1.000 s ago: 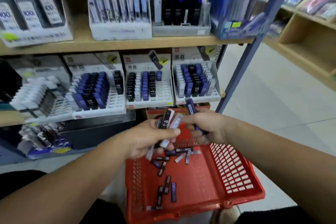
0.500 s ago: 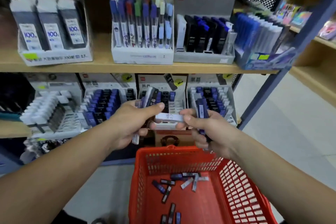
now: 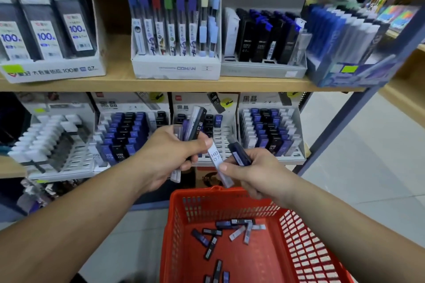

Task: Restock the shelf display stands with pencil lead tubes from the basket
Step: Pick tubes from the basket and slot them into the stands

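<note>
Above the red basket [image 3: 299, 248] holding many loose lead tubes [image 3: 230, 230], the left hand [image 3: 167, 154] grips a bundle [image 3: 195, 125], the right hand [image 3: 255, 172] pinches a white HB 0.7 tube [image 3: 217, 158], perhaps a blue tube [image 3: 239, 156] too; the display stand [image 3: 224, 142] beyond is half empty.

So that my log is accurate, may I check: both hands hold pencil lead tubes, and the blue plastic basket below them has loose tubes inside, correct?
Not quite: the slotted plastic basket is red, not blue. The head view shows the left hand and right hand holding small rectangular pencil lead tubes, with loose tubes lying inside the basket below them.
</note>
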### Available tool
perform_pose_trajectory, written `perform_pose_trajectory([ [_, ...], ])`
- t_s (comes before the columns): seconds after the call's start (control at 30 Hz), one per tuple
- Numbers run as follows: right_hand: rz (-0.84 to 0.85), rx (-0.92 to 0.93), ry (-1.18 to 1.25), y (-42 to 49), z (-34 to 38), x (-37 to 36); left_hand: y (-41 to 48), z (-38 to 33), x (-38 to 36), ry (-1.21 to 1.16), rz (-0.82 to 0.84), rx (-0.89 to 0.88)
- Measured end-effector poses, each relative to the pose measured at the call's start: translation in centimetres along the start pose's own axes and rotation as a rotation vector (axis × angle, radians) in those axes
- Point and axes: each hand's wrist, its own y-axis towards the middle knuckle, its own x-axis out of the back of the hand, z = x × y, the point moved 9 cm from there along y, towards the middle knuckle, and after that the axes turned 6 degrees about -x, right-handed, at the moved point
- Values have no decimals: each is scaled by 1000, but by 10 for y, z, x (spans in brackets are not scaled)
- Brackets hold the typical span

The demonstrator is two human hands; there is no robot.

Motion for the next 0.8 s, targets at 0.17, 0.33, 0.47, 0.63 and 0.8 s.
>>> perform_pose_trajectory([
  [0.17,-97,239,-48,-16,22,23,4,4,-47,101,131,23],
  [0.33,-209,301,-53,-37,23,64,19,4,-91,84,141,42],
  [0.47,-541,204,-36,-55,0,142,35,14,-110,91,62,93],
  [0.63,-766,209,38,-73,-20,214,50,16,-111,151,-56,72],
  [0.8,-847,311,29,-66,-7,241,47,17,-154,341,-3,-51],
])
